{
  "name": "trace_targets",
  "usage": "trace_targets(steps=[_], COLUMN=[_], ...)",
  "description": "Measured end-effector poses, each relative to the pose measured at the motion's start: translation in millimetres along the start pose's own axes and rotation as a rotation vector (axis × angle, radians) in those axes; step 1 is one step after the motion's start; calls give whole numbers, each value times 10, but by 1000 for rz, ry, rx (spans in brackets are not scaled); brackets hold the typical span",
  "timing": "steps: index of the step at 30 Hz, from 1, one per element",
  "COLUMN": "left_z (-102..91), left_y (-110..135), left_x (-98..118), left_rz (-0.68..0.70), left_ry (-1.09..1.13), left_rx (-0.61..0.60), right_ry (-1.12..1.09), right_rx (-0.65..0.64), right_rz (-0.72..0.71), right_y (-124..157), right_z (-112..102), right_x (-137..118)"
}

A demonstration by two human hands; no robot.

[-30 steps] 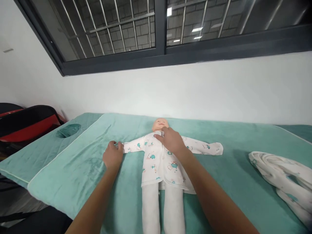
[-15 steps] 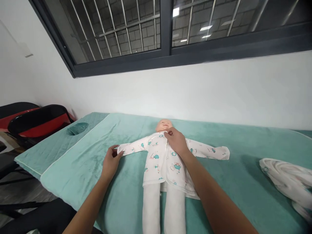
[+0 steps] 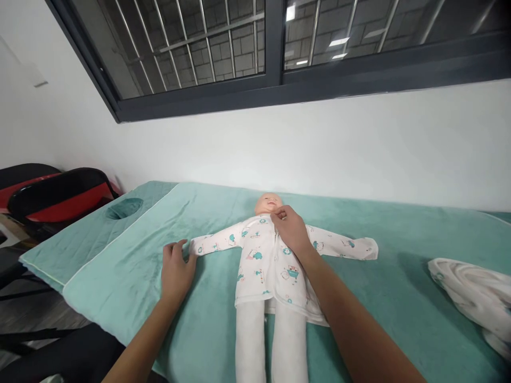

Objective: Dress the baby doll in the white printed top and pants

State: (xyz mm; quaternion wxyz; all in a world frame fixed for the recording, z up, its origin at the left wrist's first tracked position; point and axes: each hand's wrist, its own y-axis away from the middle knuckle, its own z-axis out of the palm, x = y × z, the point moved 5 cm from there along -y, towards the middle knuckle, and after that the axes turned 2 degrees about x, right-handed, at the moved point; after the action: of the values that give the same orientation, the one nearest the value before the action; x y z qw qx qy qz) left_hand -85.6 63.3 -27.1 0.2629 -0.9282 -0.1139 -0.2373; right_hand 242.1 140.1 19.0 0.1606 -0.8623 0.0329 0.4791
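- On the mat [image 3: 403,226], our doll [image 3: 268,202] lies face-up in its shirt [image 3: 255,266].
- Our left hand [image 3: 176,268] has just loosened from the cuff [image 3: 196,247], fingers parted, gripping nothing, so the sleeve [image 3: 221,239] lies unheld.
- Our right hand [image 3: 293,232] stays near the collar [image 3: 263,216], fingers bent; we cannot tell its grip.

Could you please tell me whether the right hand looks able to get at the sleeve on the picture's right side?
Probably yes: the right hand is at the upper front of the printed jacket, near that sleeve, which stretches across the green mat with its outer end uncovered.
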Motion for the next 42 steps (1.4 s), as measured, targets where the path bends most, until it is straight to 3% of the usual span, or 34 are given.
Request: trace_targets(steps=[2, 4, 7, 10, 13, 15, 18, 21, 26, 32, 37, 42], left_z=[18, 110, 183, 147, 62, 56, 187, 349, 491, 582, 804, 908], left_y=[51, 90, 83, 74, 108, 162, 267, 353, 415, 341, 289, 364], left_x=[139, 239, 256, 237, 218, 252, 432, 732, 1225, 1472, 1607, 1587], left_rz=[215, 347, 273, 204, 214, 263, 267, 60, -197, -200, -247, -295], left_ry=[-103, -171, -237, -248, -173, -64, 188, 521, 866, 996, 1070, 1089], left_rx=[19, -101, -208, -178, -80, -78, -284, -498, -685, -665, -607, -582], right_ry=[-59, -127, -216, -271, -125, 18, 90, 6, -231, -587, -663, -665], right_rx=[45, 84, 134, 218, 268, 172, -15, -90, -178, -204, -179, -135], right_rz=[-37, -88, -120, -77, 40, 127, 177, 113, 69, 0, -63, 39], right_y=[40, 94, 175, 253, 360, 445, 585, 691, 767, 714, 694, 670], right_z=[-20, -53, -179, -467, -802, -903, -836, -665, -466, -442, -518, -512], right_x=[-42, -89, -75, 146, 531, 772, 931, 823, 663, 699, 669, 818])
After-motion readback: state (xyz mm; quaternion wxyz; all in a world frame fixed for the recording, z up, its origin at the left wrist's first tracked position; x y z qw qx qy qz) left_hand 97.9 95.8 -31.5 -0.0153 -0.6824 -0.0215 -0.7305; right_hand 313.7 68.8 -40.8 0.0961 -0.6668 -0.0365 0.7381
